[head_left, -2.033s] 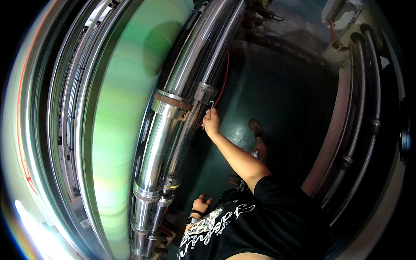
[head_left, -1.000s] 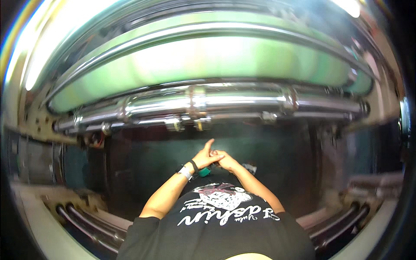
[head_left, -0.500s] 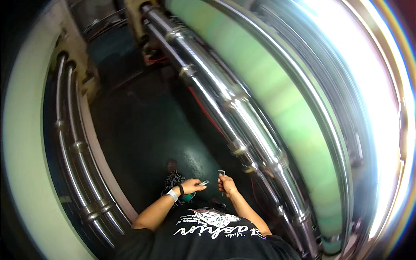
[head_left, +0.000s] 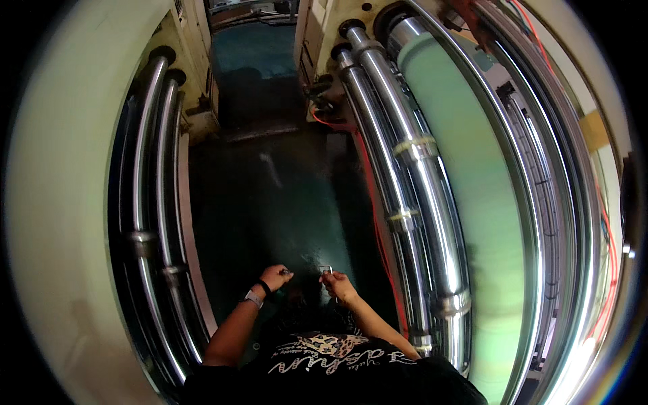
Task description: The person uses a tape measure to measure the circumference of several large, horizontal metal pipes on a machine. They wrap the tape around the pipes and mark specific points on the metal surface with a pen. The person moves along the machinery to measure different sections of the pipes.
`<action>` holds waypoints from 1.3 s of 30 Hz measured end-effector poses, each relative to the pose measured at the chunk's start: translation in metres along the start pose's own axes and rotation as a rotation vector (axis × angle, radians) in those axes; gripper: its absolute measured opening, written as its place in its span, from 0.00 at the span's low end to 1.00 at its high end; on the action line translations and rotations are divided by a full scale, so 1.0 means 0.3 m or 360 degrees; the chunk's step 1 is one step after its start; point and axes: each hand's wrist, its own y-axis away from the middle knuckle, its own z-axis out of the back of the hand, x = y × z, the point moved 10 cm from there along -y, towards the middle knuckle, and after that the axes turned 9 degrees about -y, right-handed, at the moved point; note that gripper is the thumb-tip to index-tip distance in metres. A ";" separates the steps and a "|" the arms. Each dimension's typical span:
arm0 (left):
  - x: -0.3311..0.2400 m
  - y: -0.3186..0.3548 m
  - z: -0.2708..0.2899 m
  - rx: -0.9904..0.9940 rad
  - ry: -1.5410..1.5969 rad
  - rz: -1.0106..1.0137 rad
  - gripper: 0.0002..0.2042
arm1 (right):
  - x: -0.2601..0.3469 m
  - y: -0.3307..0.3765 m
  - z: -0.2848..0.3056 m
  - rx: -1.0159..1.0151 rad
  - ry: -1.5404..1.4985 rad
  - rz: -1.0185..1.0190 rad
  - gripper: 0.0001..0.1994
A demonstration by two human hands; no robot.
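Observation:
My left hand (head_left: 274, 277) is closed on a small metal piece (head_left: 287, 272) whose tip shows past the fingers; its kind is too small to tell. A dark band and a light-coloured wrist strap (head_left: 254, 298) circle that wrist. A short way to the right, my right hand (head_left: 341, 287) is closed around an L-shaped hex key (head_left: 331, 270), its bent end standing above the fist. Both hands are in front of my body, apart from each other, over the dark green floor (head_left: 270, 209). Neither hand touches the rollers.
Shiny steel rollers with collars (head_left: 432, 196) run along my right, beside a wide pale green roller (head_left: 472, 135). More steel rollers (head_left: 142, 148) line the left, by a cream panel (head_left: 67, 202). A red cable (head_left: 370, 182) trails along the floor's right side. Machine frames (head_left: 317, 34) flank a passage ahead.
My view has turned to the right, so the rollers stand more upright in it and the passage ahead shows more. Both hands still hold their metal pieces.

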 end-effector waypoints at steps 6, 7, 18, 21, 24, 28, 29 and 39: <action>-0.017 -0.315 0.556 -0.0470 -0.0010 0.0035 0.17 | 0.203 -0.509 0.000 -0.0089 0.0327 0.0212 0.14; 0.003 -0.341 0.616 -0.0474 -0.0030 0.0097 0.18 | 0.253 -0.577 -0.019 -0.0135 0.0328 -0.0080 0.16; 0.017 -0.650 1.289 -0.0617 0.0291 0.0417 0.22 | 1.261 -1.530 -0.834 0.0539 0.0581 0.0142 0.16; -0.026 -0.798 1.538 -0.0899 0.0347 0.0460 0.20 | 1.611 -1.860 -0.978 0.0651 0.1164 0.0513 0.15; -0.230 -1.074 1.877 -0.0807 0.0303 0.0380 0.20 | 1.987 -2.058 -0.900 0.0226 0.1325 0.0657 0.18; -0.488 -1.266 2.306 -0.0932 0.0533 0.0267 0.21 | 2.411 -2.193 -0.847 -0.0436 0.1708 0.0924 0.17; -0.659 -1.256 2.463 -0.1036 0.0370 0.0198 0.22 | 2.454 -2.271 -0.881 -0.0347 0.2266 0.0943 0.16; -0.675 -1.940 3.226 -0.1052 0.0494 0.0511 0.19 | 3.035 -3.247 -1.109 -0.0311 0.2716 0.0787 0.12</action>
